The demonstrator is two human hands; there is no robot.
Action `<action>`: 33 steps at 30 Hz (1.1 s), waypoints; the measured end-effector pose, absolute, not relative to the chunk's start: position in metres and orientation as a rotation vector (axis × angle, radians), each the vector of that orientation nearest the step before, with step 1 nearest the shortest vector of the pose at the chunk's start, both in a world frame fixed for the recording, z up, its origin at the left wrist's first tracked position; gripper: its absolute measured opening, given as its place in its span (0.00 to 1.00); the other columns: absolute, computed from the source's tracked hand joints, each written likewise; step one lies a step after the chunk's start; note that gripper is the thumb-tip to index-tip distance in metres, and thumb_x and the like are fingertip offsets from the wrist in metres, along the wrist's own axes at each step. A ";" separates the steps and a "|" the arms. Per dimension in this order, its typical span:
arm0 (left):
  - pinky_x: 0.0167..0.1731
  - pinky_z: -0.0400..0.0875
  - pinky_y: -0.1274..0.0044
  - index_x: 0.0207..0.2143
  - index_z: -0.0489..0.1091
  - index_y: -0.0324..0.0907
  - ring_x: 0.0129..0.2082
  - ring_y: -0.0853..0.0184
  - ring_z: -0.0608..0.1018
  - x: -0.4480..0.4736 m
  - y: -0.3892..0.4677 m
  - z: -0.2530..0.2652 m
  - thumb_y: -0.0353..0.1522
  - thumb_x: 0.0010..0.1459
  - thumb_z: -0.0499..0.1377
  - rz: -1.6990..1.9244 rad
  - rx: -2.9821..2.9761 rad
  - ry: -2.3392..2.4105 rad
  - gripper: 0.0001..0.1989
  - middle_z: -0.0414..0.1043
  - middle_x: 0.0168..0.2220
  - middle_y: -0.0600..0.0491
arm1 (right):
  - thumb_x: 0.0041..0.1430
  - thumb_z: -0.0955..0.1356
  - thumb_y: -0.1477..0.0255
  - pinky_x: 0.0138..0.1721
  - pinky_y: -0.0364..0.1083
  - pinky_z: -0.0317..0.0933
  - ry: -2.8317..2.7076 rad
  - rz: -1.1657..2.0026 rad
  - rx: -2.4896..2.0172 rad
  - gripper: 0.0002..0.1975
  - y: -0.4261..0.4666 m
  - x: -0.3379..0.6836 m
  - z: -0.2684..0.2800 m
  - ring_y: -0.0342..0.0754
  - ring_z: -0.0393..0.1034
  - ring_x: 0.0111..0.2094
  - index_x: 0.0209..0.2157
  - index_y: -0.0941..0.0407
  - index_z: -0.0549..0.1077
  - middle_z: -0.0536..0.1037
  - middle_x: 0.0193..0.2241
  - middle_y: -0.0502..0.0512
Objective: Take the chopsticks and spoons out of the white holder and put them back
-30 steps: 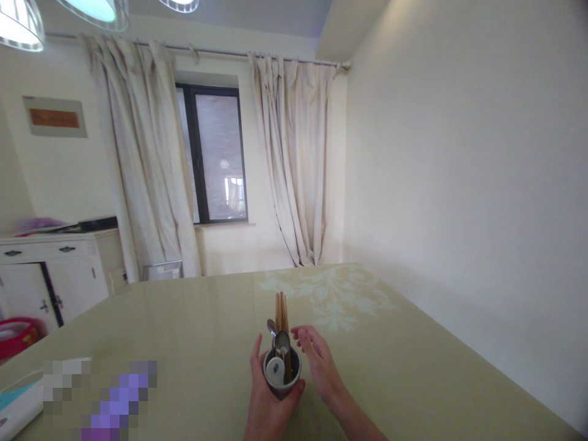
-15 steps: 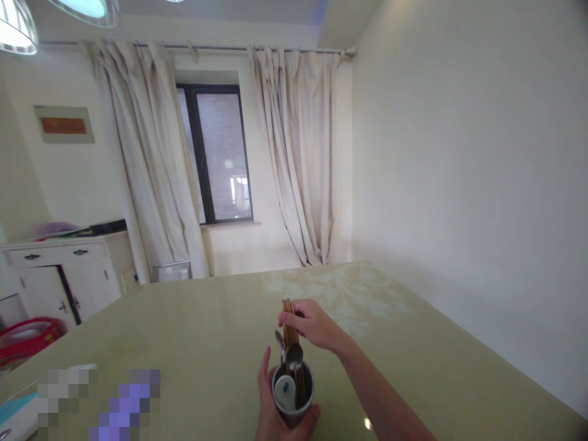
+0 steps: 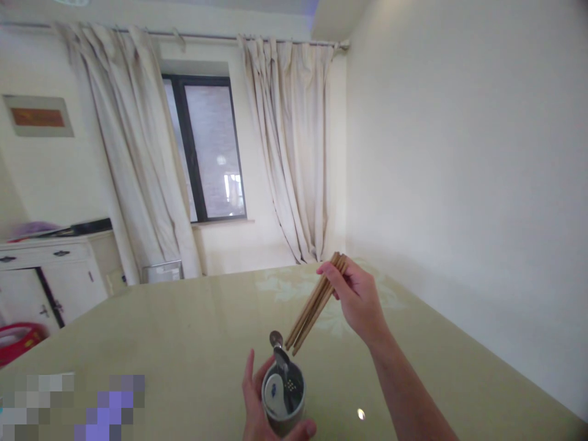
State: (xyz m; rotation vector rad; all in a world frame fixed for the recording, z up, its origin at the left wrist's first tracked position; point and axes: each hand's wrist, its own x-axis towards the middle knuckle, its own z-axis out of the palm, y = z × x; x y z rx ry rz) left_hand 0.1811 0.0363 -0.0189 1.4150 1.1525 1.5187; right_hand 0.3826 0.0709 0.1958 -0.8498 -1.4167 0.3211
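Soft, pale light filled the room around me, dimming low on the wall past the right edge of the table. A glint shone by the near edge. The window mirrored bright patches. Coarse pixel blocks masked the near left corner; lens stretch slanted the left curtain.

Left hand around cup, lower centre; spoons in cup. Chopsticks in right hand, above-right of cup. Behind table: window, upper left of centre, between curtains.
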 end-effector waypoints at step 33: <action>0.22 0.61 0.81 0.36 0.76 0.39 0.22 0.75 0.69 0.127 0.069 0.191 0.50 0.69 0.55 0.701 1.886 0.689 0.24 0.76 0.30 0.53 | 0.59 0.77 0.63 0.21 0.37 0.62 -1.319 0.730 -0.701 0.11 0.055 0.348 0.203 0.39 0.66 0.23 0.31 0.56 0.84 0.76 0.22 0.49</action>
